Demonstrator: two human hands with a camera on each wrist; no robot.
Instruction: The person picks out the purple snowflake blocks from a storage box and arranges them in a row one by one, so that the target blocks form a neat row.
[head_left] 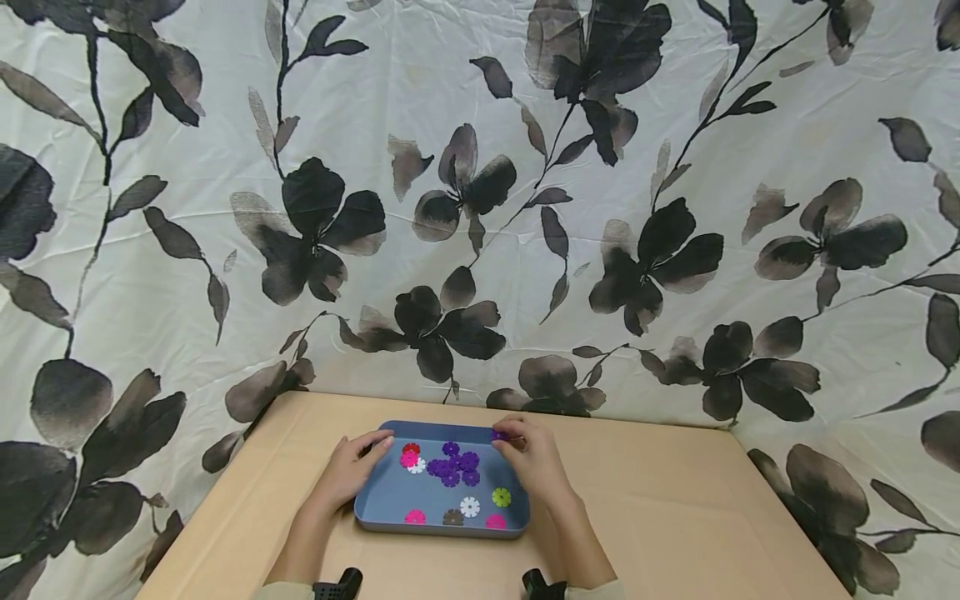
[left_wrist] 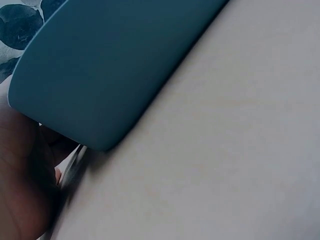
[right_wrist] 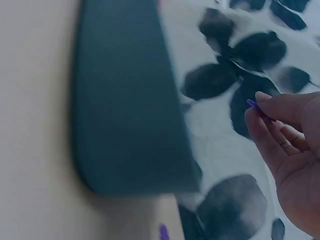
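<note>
A blue-grey tray (head_left: 442, 527) lies on the table with flower-shaped notched plastic discs in it. My left hand (head_left: 352, 467) holds the tray's left side, thumb over the rim; the left wrist view shows fingers against the outer wall. My right hand (head_left: 536, 458) is at the far right corner, pinching a purple disc (right_wrist: 261, 110) between thumb and fingertips. Several purple discs form a cluster (head_left: 453, 467) mid-tray. Left of it lie a red disc (head_left: 411, 448), a pink disc (head_left: 408, 459) and a white disc (head_left: 417, 467), overlapping.
Along the tray's near side lie a grey-brown disc (head_left: 452, 517), another white disc (head_left: 469, 507), a green disc (head_left: 501, 497) and two pink ones. A small purple piece (right_wrist: 164, 232) shows low in the right wrist view. Flower-patterned cloth (head_left: 465, 275) hangs behind the table (head_left: 660, 500).
</note>
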